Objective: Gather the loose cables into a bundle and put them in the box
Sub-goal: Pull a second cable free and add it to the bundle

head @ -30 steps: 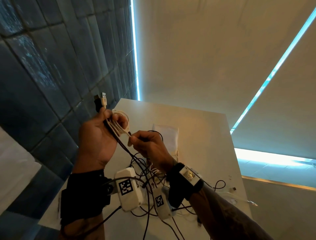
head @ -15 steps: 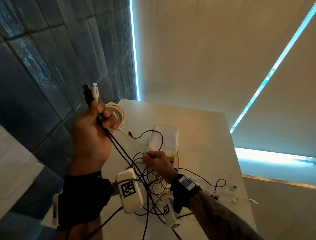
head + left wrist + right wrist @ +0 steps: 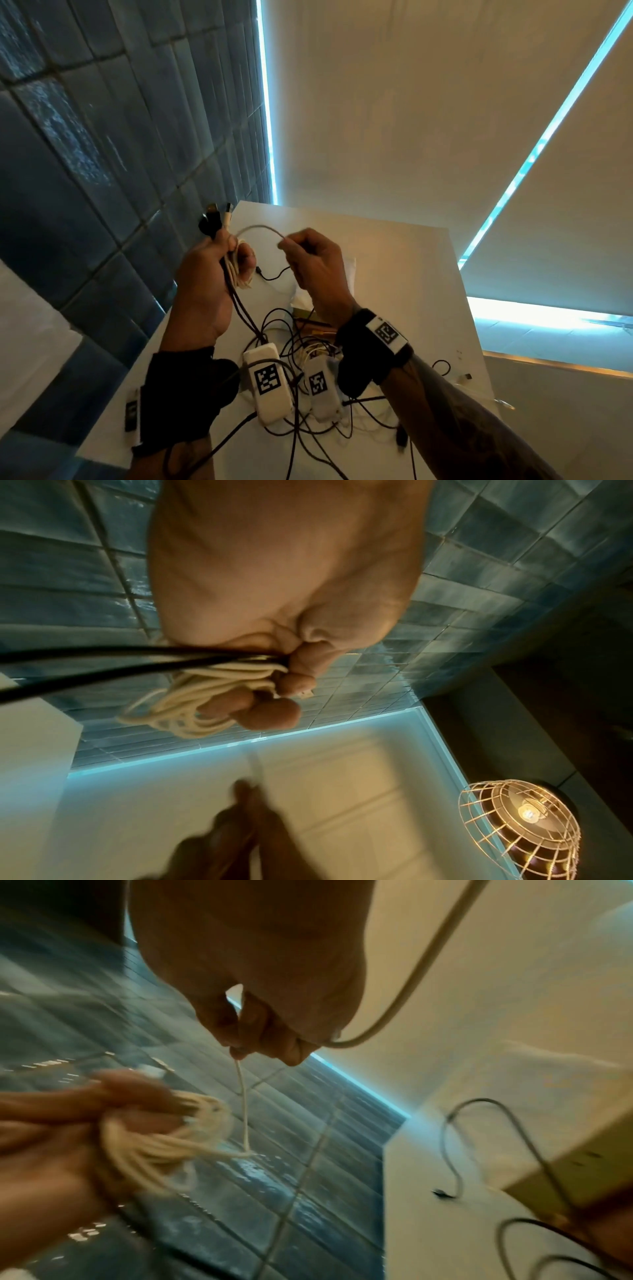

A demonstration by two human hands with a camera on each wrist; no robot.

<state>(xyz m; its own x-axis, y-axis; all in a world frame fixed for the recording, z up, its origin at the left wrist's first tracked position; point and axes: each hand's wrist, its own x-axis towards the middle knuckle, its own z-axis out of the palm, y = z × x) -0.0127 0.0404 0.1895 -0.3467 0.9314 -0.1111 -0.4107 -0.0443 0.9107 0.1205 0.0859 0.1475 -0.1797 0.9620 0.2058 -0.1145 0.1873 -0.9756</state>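
Note:
My left hand (image 3: 219, 270) is raised above the white table (image 3: 404, 274) and grips a coil of white cable (image 3: 239, 274) together with black cables (image 3: 246, 315); their USB plugs (image 3: 219, 214) stick up from the fist. The left wrist view shows the white coil (image 3: 192, 704) and black cables (image 3: 103, 658) in the curled fingers. My right hand (image 3: 308, 260) pinches the free length of white cable (image 3: 260, 229), which arcs across to the coil. In the right wrist view the cable (image 3: 243, 1104) runs taut from the pinch. The box (image 3: 346, 274) lies behind my right hand, mostly hidden.
Loose black and white cables (image 3: 308, 346) tangle on the table under my wrists, with more strands and a small plug (image 3: 466, 377) toward the right edge. A blue tiled wall (image 3: 102, 154) stands close on the left. A caged lamp (image 3: 524, 831) glows in the left wrist view.
My right hand has come up from the tangle on the table to the level of the left hand, bringing the white cable over in an arc. The left hand has dropped slightly.

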